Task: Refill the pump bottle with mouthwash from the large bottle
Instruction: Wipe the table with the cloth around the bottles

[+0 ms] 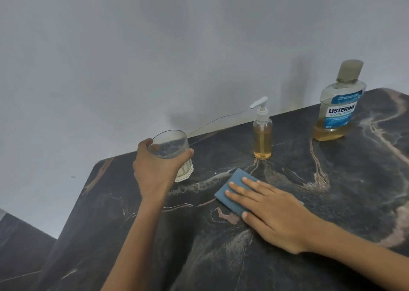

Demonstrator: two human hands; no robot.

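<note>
A small clear pump bottle (pixel 262 135) with a white pump head stands upright on the dark marble table, amber liquid reaching most of the way up. The large mouthwash bottle (pixel 337 107), capped, with a blue label, stands at the back right and holds a low layer of amber liquid. My left hand (pixel 155 171) grips a clear drinking glass (pixel 171 151) near the table's back left corner; I cannot tell whether the glass touches the table. My right hand (pixel 270 208) lies flat with straight fingers pressing a blue-grey cloth (pixel 234 186) onto the table, in front of the pump bottle.
The marble table (pixel 332 202) has its left edge and back left corner close to the glass. A grey wall (pixel 177 47) rises directly behind the table. A dark floor or lower surface (pixel 22 246) shows at the lower left.
</note>
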